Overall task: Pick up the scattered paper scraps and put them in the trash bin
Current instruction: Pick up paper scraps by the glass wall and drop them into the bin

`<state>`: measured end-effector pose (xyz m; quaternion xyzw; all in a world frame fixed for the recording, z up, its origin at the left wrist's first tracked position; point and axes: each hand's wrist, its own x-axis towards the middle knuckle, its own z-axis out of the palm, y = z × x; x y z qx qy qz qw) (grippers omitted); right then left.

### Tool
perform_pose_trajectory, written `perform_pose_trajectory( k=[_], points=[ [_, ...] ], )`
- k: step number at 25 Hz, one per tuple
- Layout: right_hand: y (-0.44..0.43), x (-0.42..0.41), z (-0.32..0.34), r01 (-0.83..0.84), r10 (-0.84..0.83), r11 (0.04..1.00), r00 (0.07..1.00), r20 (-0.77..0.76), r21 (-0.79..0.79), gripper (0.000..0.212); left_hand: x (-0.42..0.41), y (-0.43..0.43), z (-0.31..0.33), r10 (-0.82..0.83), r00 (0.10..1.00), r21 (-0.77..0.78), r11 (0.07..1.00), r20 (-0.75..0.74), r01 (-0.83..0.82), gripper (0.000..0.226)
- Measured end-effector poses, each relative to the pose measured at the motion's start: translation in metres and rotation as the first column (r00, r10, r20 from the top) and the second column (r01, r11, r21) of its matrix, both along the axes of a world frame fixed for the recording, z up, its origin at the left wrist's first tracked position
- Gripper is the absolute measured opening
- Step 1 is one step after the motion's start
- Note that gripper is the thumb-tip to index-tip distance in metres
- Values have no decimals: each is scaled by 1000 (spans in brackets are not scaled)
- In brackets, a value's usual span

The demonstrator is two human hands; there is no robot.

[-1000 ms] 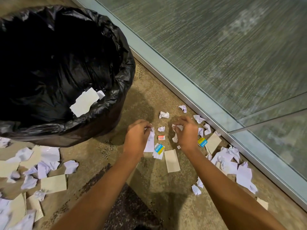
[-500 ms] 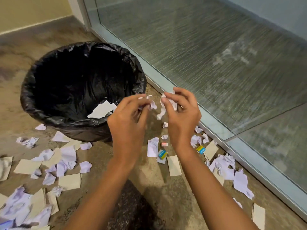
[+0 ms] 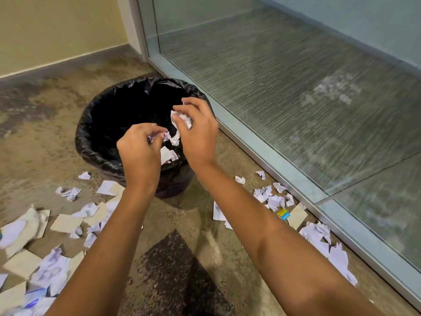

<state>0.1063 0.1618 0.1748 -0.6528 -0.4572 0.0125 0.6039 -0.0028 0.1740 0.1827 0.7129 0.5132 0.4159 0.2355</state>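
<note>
Pinched between the curled fingers and thumb of the right hand (image 3: 200, 137) is a crumpled white scrap (image 3: 181, 121), held above the open mouth of the trash bin (image 3: 91, 133). Just beside it, the left hand (image 3: 139, 156) pinches a few smaller scraps (image 3: 159, 137) at its fingertips, also over the bin. The bin is round, lined with a black plastic bag, and stands on a mottled brown floor (image 3: 34, 144). A few white paper pieces (image 3: 167, 155) already lie inside it. More scraps lie scattered on the floor: a wide spread of white and tan pieces (image 3: 66, 222) left of the bin, and a looser trail (image 3: 273, 199) to the right, along the base of a frosted glass wall (image 3: 296, 87). Among that trail sits a small blue and yellow card (image 3: 283, 214). A beige wall (image 3: 57, 30) rises behind the bin.
</note>
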Motion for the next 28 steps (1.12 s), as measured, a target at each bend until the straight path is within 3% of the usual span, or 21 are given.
perform_pose_trajectory(
  k=[4,8,14,18,21,24,26,28],
  points=[
    [11,1,-11,-102,104,983,994,9,-151,21,-6,7,-4,-2,995,-42,999,-101,-2,23],
    [4,3,-15,-89,93,985,996,18,-147,13,-9,10,-7,-56,995,-95,994,-87,48,27],
    [-43,18,-13,106,-107,993,994,20,53,8,0,-24,-3,-58,998,215,975,6,56,15],
    [-104,47,-62,232,-235,968,972,-28,-96,8,19,-64,-45,-270,963,293,919,-14,262,12],
    [-146,74,-117,271,-279,912,960,21,-309,8,36,-87,-105,-424,899,142,889,-105,436,10],
    [-176,97,-168,300,-316,792,947,64,-533,15,51,-100,-171,-543,828,-64,840,-140,539,14],
    [-187,110,-197,328,-333,648,934,132,-687,33,59,-102,-208,-591,782,-255,801,-199,541,36],
    [-192,119,-213,354,-318,487,923,215,-798,57,67,-98,-229,-583,759,-464,779,-291,421,64]
  ],
)
